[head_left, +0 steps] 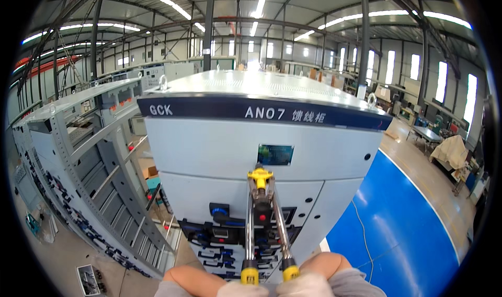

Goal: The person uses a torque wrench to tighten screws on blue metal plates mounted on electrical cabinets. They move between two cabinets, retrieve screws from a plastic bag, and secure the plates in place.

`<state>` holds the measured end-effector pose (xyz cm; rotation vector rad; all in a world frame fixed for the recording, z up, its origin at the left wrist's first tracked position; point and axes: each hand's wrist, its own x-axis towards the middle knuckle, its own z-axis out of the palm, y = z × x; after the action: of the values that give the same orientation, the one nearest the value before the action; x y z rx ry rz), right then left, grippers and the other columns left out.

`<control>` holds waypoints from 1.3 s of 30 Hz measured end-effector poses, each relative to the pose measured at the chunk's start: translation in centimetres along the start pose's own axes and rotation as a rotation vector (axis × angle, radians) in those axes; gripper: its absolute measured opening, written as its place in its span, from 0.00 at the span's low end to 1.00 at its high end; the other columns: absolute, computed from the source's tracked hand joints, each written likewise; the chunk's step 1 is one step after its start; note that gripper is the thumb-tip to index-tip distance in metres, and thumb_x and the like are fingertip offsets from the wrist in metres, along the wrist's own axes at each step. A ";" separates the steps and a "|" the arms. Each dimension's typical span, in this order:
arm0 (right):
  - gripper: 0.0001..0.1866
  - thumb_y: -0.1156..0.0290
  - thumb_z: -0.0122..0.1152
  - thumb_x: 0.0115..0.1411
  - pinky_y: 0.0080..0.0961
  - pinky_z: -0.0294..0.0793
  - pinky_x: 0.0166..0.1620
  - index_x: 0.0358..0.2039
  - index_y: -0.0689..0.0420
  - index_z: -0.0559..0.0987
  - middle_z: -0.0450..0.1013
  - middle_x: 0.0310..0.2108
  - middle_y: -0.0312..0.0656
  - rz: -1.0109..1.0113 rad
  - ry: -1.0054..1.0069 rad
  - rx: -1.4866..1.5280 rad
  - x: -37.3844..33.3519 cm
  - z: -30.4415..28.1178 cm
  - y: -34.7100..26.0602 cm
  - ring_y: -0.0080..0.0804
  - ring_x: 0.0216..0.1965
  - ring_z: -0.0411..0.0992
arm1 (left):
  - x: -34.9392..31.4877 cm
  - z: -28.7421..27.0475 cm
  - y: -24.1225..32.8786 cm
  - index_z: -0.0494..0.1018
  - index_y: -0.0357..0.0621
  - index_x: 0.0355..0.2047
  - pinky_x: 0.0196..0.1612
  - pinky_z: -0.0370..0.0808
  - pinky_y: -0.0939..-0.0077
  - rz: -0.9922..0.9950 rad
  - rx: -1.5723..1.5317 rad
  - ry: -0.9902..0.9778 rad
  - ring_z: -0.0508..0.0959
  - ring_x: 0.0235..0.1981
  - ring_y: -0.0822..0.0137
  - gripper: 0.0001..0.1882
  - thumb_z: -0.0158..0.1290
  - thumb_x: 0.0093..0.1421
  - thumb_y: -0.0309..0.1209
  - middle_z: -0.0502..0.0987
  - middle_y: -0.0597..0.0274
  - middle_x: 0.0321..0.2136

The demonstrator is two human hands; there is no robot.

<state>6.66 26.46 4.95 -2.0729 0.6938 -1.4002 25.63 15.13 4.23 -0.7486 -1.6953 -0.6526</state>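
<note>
A long-handled hand riveter (260,180) with a yellow head, chrome arms and yellow-and-black grips stands in front of a pale grey electrical cabinet (209,148). My left hand (243,289), in a whitish glove, is closed round its left grip. Round the right grip my gloved right hand (304,286) is closed too. The two arms are fairly close together. At the lower left corner of a small dark nameplate (275,154) on the cabinet's upper panel is the tool's nose; whether it touches cannot be made out.
Blue knobs (220,212), black handles and drawer units line the cabinet's lower front, partly behind the riveter. An open metal cabinet frame (99,184) stands left. Blue floor covering (389,229) with a cable (364,229) lies right. Lifting eyes (372,99) rise from the cabinet top.
</note>
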 end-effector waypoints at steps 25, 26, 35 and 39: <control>0.11 0.72 0.58 0.58 0.23 0.72 0.21 0.18 0.53 0.76 0.68 0.12 0.32 -1.279 0.178 -0.231 -3.6 -6.7 -1.1 0.21 0.13 0.68 | 3.2 -3.1 -6.0 0.71 0.51 0.17 0.19 0.75 0.71 0.838 -0.447 0.002 0.74 0.12 0.72 0.16 0.53 0.61 0.40 0.74 0.69 0.14; 0.12 0.70 0.57 0.60 0.21 0.74 0.26 0.18 0.49 0.75 0.68 0.13 0.30 -1.407 0.128 -0.241 -3.5 -7.4 -1.4 0.19 0.14 0.66 | 3.1 -2.7 -6.3 0.72 0.50 0.17 0.19 0.75 0.71 0.705 -0.442 -0.016 0.74 0.12 0.71 0.15 0.53 0.59 0.38 0.74 0.67 0.13; 0.10 0.49 0.62 0.64 0.26 0.60 0.65 0.34 0.38 0.79 0.70 0.41 0.35 -0.160 1.088 -0.930 -20.0 -2.1 -1.9 0.24 0.52 0.68 | 5.7 10.8 -16.2 0.69 0.48 0.15 0.12 0.67 0.73 0.362 -0.784 0.167 0.69 0.09 0.68 0.13 0.57 0.56 0.29 0.71 0.64 0.12; 0.17 0.50 0.63 0.64 0.26 0.63 0.58 0.45 0.45 0.77 0.66 0.49 0.40 0.442 1.550 -0.390 -21.3 1.4 1.9 0.30 0.50 0.66 | 4.3 18.0 -16.0 0.64 0.51 0.12 0.13 0.59 0.73 0.341 -0.742 0.356 0.64 0.09 0.67 0.14 0.56 0.49 0.27 0.66 0.65 0.12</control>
<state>0.75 39.67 -10.86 -0.5035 1.9200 -2.5035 1.47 18.87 3.59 -1.3128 -0.9462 -1.1089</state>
